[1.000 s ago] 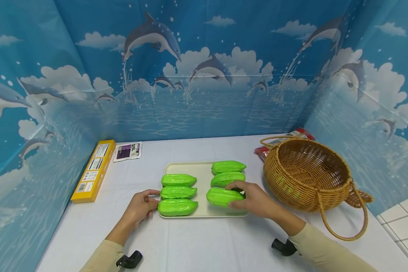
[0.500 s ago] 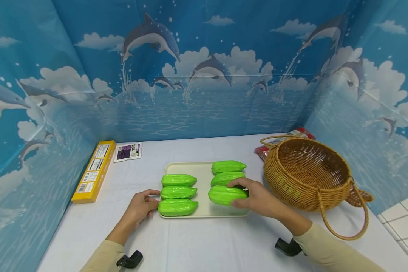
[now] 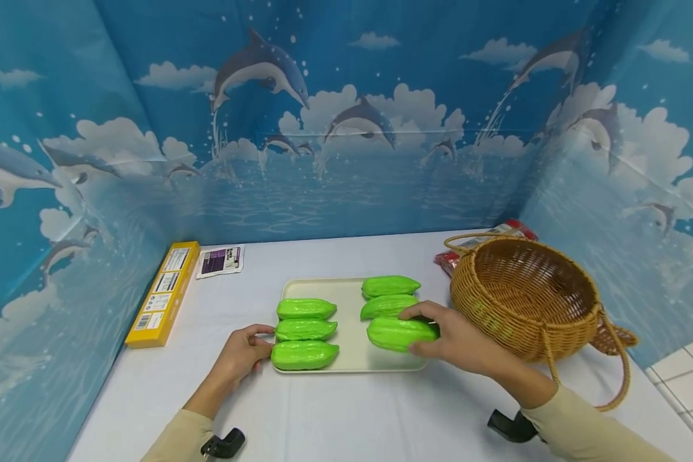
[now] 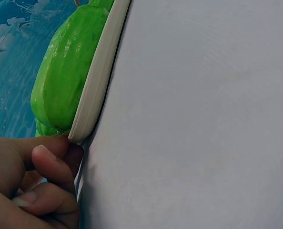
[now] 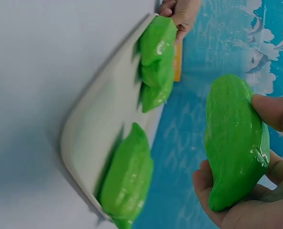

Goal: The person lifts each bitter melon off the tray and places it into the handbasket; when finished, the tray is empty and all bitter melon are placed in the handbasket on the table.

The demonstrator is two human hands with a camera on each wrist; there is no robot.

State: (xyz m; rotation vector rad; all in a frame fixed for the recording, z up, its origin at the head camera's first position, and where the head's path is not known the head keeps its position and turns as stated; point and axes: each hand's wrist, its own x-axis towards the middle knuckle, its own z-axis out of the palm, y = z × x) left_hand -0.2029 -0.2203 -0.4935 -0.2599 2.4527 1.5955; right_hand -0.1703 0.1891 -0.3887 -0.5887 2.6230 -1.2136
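Observation:
My right hand point(image 3: 456, 337) grips a bright green, ridged bitter melon point(image 3: 397, 334), thumb on one side and fingers on the other. In the right wrist view this held bitter melon point(image 5: 234, 143) is raised above the cream tray point(image 5: 79, 129). Two more bitter melons point(image 3: 388, 307) lie at the tray's right, behind the held one. Three others form a column on the left side, the nearest bitter melon point(image 3: 305, 355) by the front edge. My left hand point(image 3: 239, 353) holds the tray's left rim, its curled fingers at the edge in the left wrist view point(image 4: 46, 176).
A wicker basket point(image 3: 496, 321) with looped handles stands right of the tray, a red packet point(image 3: 447, 260) behind it. At the left lie a long yellow box point(image 3: 163, 295) and a purple-and-white sachet point(image 3: 221, 260). A dolphin-print curtain point(image 3: 346, 179) encloses the white-covered table.
My right hand has carried the bitter melon rightward, from over the tray's right part toward its right edge. The left hand has stayed at the rim, and the head view has shifted slightly.

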